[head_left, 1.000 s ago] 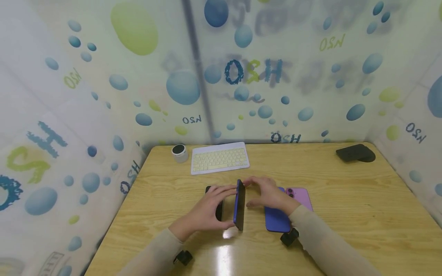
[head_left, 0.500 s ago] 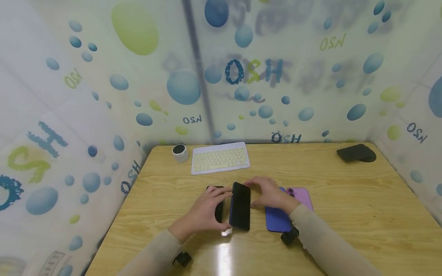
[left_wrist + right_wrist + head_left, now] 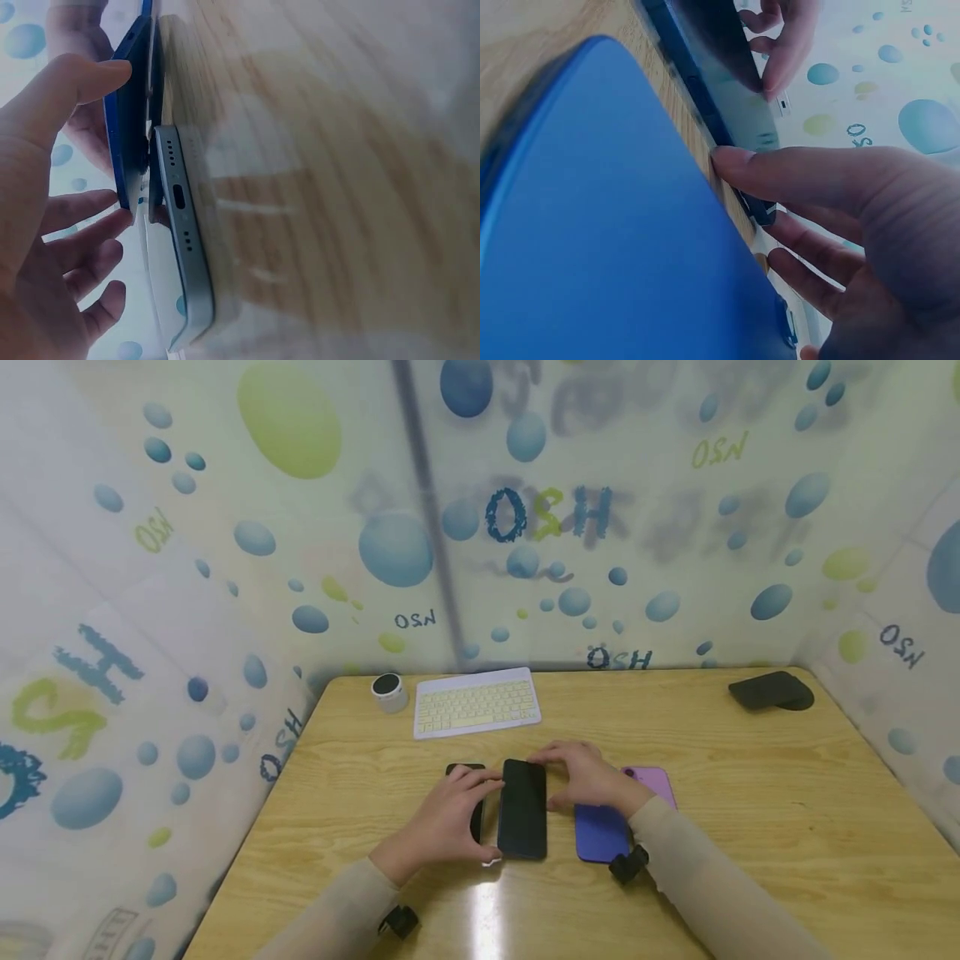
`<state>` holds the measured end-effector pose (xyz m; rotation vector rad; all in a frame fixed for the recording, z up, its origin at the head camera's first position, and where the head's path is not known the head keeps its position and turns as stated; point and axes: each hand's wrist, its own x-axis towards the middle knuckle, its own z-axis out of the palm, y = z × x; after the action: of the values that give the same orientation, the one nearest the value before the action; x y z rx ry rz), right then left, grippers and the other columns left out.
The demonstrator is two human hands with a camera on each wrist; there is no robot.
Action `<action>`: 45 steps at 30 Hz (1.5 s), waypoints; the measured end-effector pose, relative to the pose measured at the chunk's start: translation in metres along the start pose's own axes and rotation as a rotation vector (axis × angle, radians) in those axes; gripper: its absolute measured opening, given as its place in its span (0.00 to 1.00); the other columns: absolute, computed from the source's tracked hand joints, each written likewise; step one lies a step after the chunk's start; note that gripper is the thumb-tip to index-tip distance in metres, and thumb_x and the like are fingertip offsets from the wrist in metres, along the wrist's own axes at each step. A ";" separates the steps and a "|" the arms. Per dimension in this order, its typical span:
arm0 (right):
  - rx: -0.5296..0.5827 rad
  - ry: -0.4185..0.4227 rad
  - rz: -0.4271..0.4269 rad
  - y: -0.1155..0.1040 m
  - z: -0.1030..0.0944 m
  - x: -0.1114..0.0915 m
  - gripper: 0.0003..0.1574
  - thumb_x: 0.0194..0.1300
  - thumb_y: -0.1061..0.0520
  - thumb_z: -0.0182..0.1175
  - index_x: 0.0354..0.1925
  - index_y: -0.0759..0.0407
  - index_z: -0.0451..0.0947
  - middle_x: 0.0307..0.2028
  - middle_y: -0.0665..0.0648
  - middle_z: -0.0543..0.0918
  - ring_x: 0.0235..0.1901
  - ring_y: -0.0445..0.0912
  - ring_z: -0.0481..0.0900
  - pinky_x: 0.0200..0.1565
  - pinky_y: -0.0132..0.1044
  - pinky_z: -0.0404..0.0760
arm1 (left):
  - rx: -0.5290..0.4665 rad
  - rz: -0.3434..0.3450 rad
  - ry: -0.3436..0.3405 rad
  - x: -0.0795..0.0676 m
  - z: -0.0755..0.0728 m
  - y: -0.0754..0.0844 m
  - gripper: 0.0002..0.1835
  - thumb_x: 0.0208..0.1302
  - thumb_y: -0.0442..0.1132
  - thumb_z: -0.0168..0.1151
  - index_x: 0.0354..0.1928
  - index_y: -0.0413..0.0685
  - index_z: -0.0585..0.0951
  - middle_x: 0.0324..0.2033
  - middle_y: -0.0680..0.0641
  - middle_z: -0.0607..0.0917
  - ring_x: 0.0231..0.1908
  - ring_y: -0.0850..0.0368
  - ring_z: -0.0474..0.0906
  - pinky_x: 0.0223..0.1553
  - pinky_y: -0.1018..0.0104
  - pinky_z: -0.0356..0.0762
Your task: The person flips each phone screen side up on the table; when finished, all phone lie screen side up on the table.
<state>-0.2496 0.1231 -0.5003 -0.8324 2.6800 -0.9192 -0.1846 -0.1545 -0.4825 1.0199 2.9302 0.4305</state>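
A dark-screened smartphone with a blue frame [image 3: 522, 814] lies screen up, nearly flat, between both hands. My left hand [image 3: 442, 818] holds its left side, thumb by the near corner and fingertips toward the far corner. At the far right corner, my right hand [image 3: 588, 781] grips the same phone, its thumb [image 3: 735, 166] against the side edge. Partly under the left hand lies a black-faced phone [image 3: 477, 822], whose silver frame [image 3: 184, 225] shows its charging port. A blue phone [image 3: 602, 837] lies back up beneath the right wrist, beside a pink phone [image 3: 652, 778], partly covered by the arm.
Toward the back of the wooden table [image 3: 750, 810] lies a white keyboard [image 3: 477, 703]. A small white cylinder with a black top [image 3: 389, 693] stands to its left. Flat black items [image 3: 771, 691] overlap at the back right corner. Patterned curtains surround the table.
The smartphone between the hands has tipped from standing on its long edge to lying nearly flat, screen up. Both hands have stayed at its edges and barely shifted.
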 end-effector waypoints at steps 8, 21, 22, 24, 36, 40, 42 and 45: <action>-0.021 -0.004 -0.002 -0.002 0.002 0.002 0.45 0.47 0.56 0.81 0.65 0.47 0.81 0.64 0.56 0.81 0.67 0.59 0.73 0.69 0.69 0.54 | 0.044 -0.014 -0.049 0.003 0.005 -0.004 0.52 0.42 0.68 0.78 0.69 0.50 0.77 0.70 0.51 0.76 0.59 0.55 0.69 0.64 0.55 0.73; -0.020 0.025 -0.029 -0.003 0.001 -0.005 0.38 0.56 0.56 0.74 0.66 0.49 0.80 0.66 0.57 0.79 0.70 0.62 0.68 0.69 0.72 0.50 | 0.057 -0.019 -0.123 0.003 0.002 -0.004 0.52 0.44 0.70 0.75 0.70 0.49 0.77 0.70 0.48 0.74 0.61 0.52 0.68 0.65 0.52 0.72; -0.025 0.037 -0.033 -0.002 0.000 -0.008 0.36 0.58 0.56 0.73 0.66 0.50 0.80 0.66 0.57 0.79 0.70 0.62 0.68 0.69 0.72 0.51 | 0.055 -0.015 -0.120 0.002 0.002 -0.004 0.53 0.44 0.71 0.75 0.70 0.49 0.76 0.71 0.48 0.74 0.62 0.52 0.68 0.65 0.52 0.72; -0.035 0.068 -0.039 0.002 -0.003 -0.014 0.34 0.60 0.55 0.72 0.65 0.50 0.81 0.65 0.58 0.80 0.70 0.63 0.68 0.68 0.71 0.53 | 0.051 -0.007 -0.109 0.000 0.001 -0.005 0.54 0.45 0.72 0.75 0.71 0.49 0.75 0.71 0.47 0.74 0.63 0.50 0.68 0.66 0.52 0.72; -0.072 0.110 -0.034 0.031 -0.025 -0.057 0.30 0.60 0.54 0.75 0.62 0.50 0.83 0.62 0.57 0.81 0.67 0.64 0.71 0.64 0.73 0.55 | -0.012 0.043 -0.056 0.014 0.005 0.016 0.46 0.52 0.68 0.73 0.70 0.52 0.76 0.70 0.51 0.74 0.62 0.54 0.69 0.63 0.53 0.72; -0.084 0.098 -0.038 0.036 -0.032 -0.065 0.33 0.60 0.54 0.75 0.63 0.51 0.82 0.63 0.58 0.81 0.66 0.65 0.71 0.62 0.72 0.57 | -0.002 0.099 -0.052 0.023 0.013 0.025 0.43 0.53 0.68 0.72 0.68 0.53 0.79 0.69 0.54 0.75 0.62 0.56 0.69 0.65 0.56 0.72; -0.084 0.093 -0.036 0.039 -0.034 -0.068 0.34 0.60 0.55 0.75 0.64 0.52 0.81 0.63 0.59 0.81 0.66 0.65 0.70 0.62 0.71 0.56 | 0.018 0.123 -0.044 0.027 0.017 0.028 0.43 0.53 0.69 0.72 0.67 0.54 0.79 0.69 0.55 0.76 0.61 0.57 0.70 0.65 0.58 0.72; -0.085 0.090 -0.025 0.044 -0.036 -0.072 0.35 0.59 0.56 0.75 0.65 0.52 0.81 0.64 0.60 0.80 0.67 0.66 0.70 0.62 0.70 0.55 | 0.027 0.134 -0.044 0.034 0.019 0.036 0.44 0.52 0.69 0.73 0.68 0.55 0.79 0.69 0.56 0.76 0.60 0.58 0.69 0.62 0.61 0.73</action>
<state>-0.2226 0.2106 -0.4989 -0.8632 2.8099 -0.8741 -0.1876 -0.1020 -0.4891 1.2181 2.8477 0.3664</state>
